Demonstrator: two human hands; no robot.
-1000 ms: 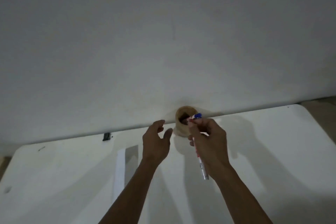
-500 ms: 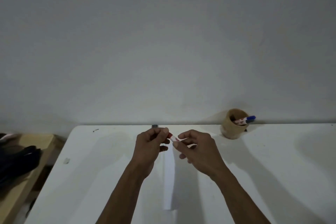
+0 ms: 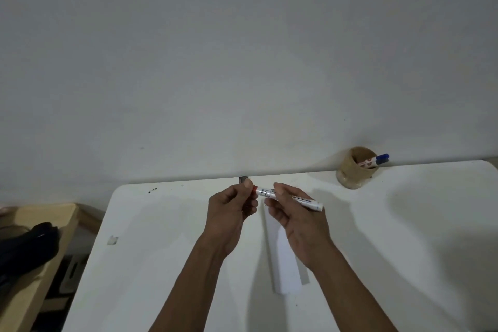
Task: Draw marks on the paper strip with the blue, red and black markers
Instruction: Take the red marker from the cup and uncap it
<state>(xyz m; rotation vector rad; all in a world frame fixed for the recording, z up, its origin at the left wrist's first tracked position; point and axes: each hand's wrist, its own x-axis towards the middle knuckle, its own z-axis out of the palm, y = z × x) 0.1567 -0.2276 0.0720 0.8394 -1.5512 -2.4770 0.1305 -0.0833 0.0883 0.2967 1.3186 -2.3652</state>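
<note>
Both hands hold a red marker (image 3: 289,198) level above the white table (image 3: 404,237). My right hand (image 3: 299,219) grips its white barrel. My left hand (image 3: 231,213) pinches the red cap end, which is mostly hidden by the fingers. Under my right hand a white paper strip (image 3: 285,269) lies lengthwise on the table, its far end covered by the hand. A blue-capped marker (image 3: 376,160) leans out of a brown cup (image 3: 350,172) at the table's back edge on the right. No black marker shows.
A grey wall rises right behind the table. A small dark clip (image 3: 243,179) sits at the back edge near my left hand. A wooden bench (image 3: 40,272) with a black object (image 3: 29,248) stands to the left. A bit of tape (image 3: 112,240) marks the table's left side.
A second ago my right hand held the blue marker at the cup. Now that marker rests in the cup, and both hands hold the red marker over the strip, more of its barrel showing.
</note>
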